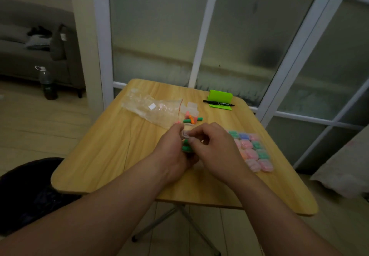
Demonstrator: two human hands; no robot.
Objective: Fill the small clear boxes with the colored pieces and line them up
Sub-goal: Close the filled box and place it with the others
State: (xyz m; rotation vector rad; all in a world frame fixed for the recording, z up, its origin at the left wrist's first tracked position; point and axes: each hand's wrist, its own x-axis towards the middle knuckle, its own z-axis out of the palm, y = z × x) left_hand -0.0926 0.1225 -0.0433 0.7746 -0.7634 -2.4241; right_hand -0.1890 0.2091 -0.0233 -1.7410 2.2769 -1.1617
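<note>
Both hands are locked in over the middle of the table: the left hand [173, 148] has its fingers curled round a small clear box [186, 134], and the right hand [212, 144] pinches the same box from the other side, thumb and fingertips tight on its edge. Just below the box, green pieces [185, 146] peek out against the left palm; whether they're already inside the box or only tucked under it, I can't tell from here. So this looks like the loading step, one box being filled or snapped closed in mid-air above the wooden table [95, 156]. Beyond the hands sits the supply, a little heap of loose colored pieces [191, 120], pink, orange and green, with a few empty boxes [192, 106] behind it and a crumpled plastic bag [151, 108] to the left. Off to the right, the filled boxes [252, 150] are set out in neat rows, green, blue and pink, touching one another. A good share of the job seems done, with loose pieces left to go. The next move calls for a firm squeeze to seat the lid without spilling, then a carry to the right and a gentle set-down flush against the rows, no nudging the neighbours out of line.
</note>
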